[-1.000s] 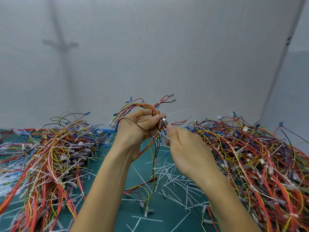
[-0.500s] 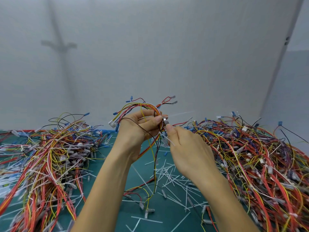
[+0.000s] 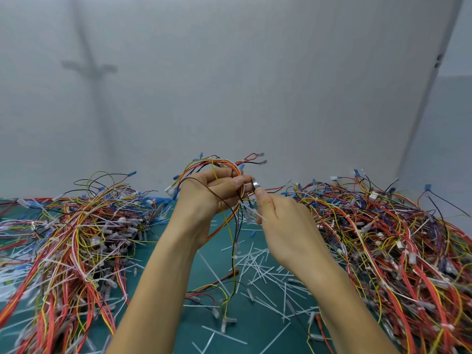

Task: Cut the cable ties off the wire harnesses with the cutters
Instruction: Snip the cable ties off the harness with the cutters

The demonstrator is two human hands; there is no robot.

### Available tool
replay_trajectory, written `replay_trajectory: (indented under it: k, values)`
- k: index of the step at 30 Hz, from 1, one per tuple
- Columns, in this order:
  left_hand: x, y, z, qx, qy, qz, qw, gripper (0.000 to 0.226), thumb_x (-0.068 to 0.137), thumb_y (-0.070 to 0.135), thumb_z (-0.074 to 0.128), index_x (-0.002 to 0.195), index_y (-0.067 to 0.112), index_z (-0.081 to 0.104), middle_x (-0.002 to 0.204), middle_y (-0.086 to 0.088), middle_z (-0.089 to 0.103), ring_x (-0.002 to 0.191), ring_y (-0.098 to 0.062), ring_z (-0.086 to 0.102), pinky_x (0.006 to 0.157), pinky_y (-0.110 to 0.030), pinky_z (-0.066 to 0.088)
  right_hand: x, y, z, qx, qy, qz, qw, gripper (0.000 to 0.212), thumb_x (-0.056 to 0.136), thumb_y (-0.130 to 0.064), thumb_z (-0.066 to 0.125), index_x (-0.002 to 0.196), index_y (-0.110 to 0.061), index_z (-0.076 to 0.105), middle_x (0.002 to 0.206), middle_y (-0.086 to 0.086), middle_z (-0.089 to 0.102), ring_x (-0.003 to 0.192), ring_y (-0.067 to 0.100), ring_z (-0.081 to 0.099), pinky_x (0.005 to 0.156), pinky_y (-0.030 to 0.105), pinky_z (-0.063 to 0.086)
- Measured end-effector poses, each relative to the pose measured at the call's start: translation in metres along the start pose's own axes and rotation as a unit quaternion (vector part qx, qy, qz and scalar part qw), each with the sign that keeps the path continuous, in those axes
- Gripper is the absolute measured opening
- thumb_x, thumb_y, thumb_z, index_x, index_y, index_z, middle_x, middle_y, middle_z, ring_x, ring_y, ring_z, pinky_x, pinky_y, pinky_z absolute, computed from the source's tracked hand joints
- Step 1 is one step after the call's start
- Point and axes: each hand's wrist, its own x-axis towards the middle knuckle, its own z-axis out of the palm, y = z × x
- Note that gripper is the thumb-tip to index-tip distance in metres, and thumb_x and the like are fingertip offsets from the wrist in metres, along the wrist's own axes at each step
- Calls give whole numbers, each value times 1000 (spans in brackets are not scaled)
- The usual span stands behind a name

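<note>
Little has shifted since half a second ago: both hands hold the same pose, and the right hand [image 3: 288,226] sits only a touch higher.

- The left hand [image 3: 204,198] grips the wire harness [image 3: 217,163], fingers curled round its looped red, yellow and orange wires. Loose ends trail down from it to the green mat [image 3: 178,325].
- The right hand is just right of the harness with its back toward us. Its thumb tip presses against a small silvery metal piece [image 3: 255,185] at the left fingertips. We cannot tell if that piece is the cutters. The fingers curl under, out of sight, so we cannot tell what they clamp.
- A white cable tie [image 3: 251,213] juts out at the harness, just below the right thumb.
- Below the harness, cut tie offcuts [image 3: 260,267] litter the mat.
- Left of the harness lies one heap of harnesses [image 3: 76,231]. Right of it lies a larger heap [image 3: 383,238], which the right forearm partly covers.
- Behind the harness stands a plain grey wall [image 3: 255,85].
</note>
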Motion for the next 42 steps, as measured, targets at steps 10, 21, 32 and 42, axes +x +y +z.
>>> replay_trajectory:
  k: [10,21,32,42]
  values:
    - [1,9,-21,43,-16,-52,998,32,85,8,68,112,26,71,85,6,70,63,-8,61,68,-26,54,4,3,-12,136,43,63,988,52,87,-66,46,80,-18,64,70,7,68,67,29,65,70,51,56]
    - [2,5,-16,43,-65,-32,996,47,85,4,68,123,31,63,98,1,76,83,-13,72,66,-24,57,4,2,-6,223,77,43,971,13,90,-25,66,77,-25,65,70,-9,73,55,14,62,65,51,58]
    - [3,-2,-7,34,-49,13,998,62,82,3,69,139,18,51,85,-7,76,77,-19,73,66,-24,58,2,-1,-15,212,119,5,970,10,85,-29,72,76,-27,67,66,-9,68,57,11,63,64,43,59]
    - [3,-3,-6,66,-90,25,993,75,71,20,74,139,39,48,77,1,69,70,-6,64,65,-17,52,3,-1,-16,323,93,37,941,11,91,-21,68,81,-17,66,74,-2,75,55,16,64,66,51,61]
